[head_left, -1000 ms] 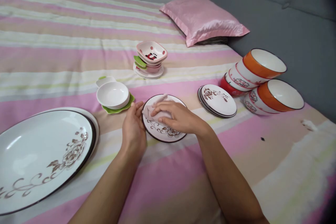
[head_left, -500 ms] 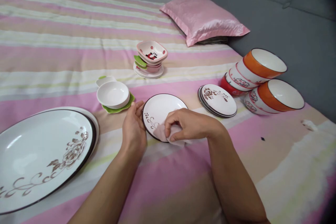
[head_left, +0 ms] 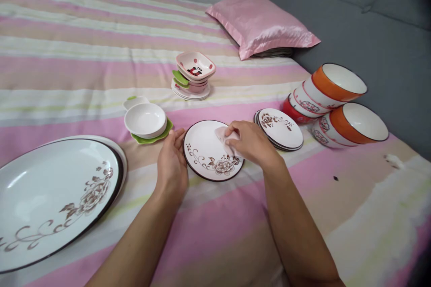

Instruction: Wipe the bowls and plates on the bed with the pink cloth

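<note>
A round white plate [head_left: 202, 143] with a dark rim and brown flower pattern lies on the striped bedspread in front of me. My left hand [head_left: 172, 161] rests against its left edge, palm turned inward and fingers stretched along the rim. Pinched in the fingers of my right hand [head_left: 247, 141] is a pale pink cloth [head_left: 222, 136], pressed on the plate's upper right part. Just right of that hand sits a stack of similar small plates [head_left: 281, 128]. Left of the plate, a white bowl [head_left: 146, 119] stands on a green leaf-shaped dish [head_left: 164, 134].
Large oval platters [head_left: 50, 188] lie at the left. Small pink dishes [head_left: 195, 69] are stacked farther back. Orange and white bowls [head_left: 336, 85] stand at the right by the grey headboard [head_left: 370, 31]. A pink pillow [head_left: 262, 24] lies at the back.
My right hand has moved the cloth from the plate's lower edge up to its upper right, uncovering the flower pattern. My left hand has stayed at the rim.
</note>
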A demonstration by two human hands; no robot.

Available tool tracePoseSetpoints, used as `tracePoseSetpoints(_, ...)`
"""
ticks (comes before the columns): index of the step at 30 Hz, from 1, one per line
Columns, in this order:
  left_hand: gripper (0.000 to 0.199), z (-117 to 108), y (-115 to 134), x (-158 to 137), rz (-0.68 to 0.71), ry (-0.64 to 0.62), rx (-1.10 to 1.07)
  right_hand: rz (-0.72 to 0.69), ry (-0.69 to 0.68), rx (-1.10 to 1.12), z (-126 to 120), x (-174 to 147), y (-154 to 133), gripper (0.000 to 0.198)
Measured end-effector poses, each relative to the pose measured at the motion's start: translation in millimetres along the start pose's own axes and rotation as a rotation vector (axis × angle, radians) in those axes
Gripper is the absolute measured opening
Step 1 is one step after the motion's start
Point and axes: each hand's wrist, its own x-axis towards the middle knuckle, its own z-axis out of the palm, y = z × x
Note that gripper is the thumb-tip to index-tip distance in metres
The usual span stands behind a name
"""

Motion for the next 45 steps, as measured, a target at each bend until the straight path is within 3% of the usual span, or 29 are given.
tracePoseSetpoints(7,0.026,-1.4,-0.3,0.8,0.001,-0.003,-0.011,-0.093,0.204,0.107,25.7,11.9,-13.5,0.024)
tracePoseSetpoints(13,0.025,-1.9,0.1,1.8,-0.008,0.003,-0.023,-0.376,0.139,0.242,32.2,11.8,-23.4,0.034)
tracePoseSetpoints(17,0.026,-0.9,1.1,0.7,-0.011,-0.019,-0.037,-0.507,0.034,0.327,30.3,7.9,-26.1,0.035)
tracePoseSetpoints(24,0.022,-2.0,0.5,0.9,-0.004,0.025,-0.032,-0.556,-0.291,0.443,13.0,-4.1,-31.0,0.023)
tracePoseSetpoints(30,0.024,-0.9,1.2,0.5,-0.014,0.001,-0.011,-0.505,-0.584,0.441,-2.3,-7.7,-18.2,0.017)
tracePoseSetpoints(33,0.024,-0.7,0.9,0.6,0.001,-0.003,-0.023,-0.424,-0.626,0.354,-8.4,-9.9,-8.5,0.017)
tracePoseSetpoints(38,0.025,-1.0,0.4,1.1,0.0,0.013,-0.008,-0.152,-0.462,0.095,-18.2,-15.0,-3.2,0.017)
tracePoseSetpoints(42,0.026,-1.4,1.0,1.2,-0.006,0.012,-0.003,0.04,-0.206,-0.057,-17.0,-12.1,-3.4,0.016)
tracePoseSetpoints(45,0.026,-1.4,1.3,1.2,-0.004,0.005,-0.003,0.109,-0.015,-0.078,-7.2,-3.7,-1.9,0.016)
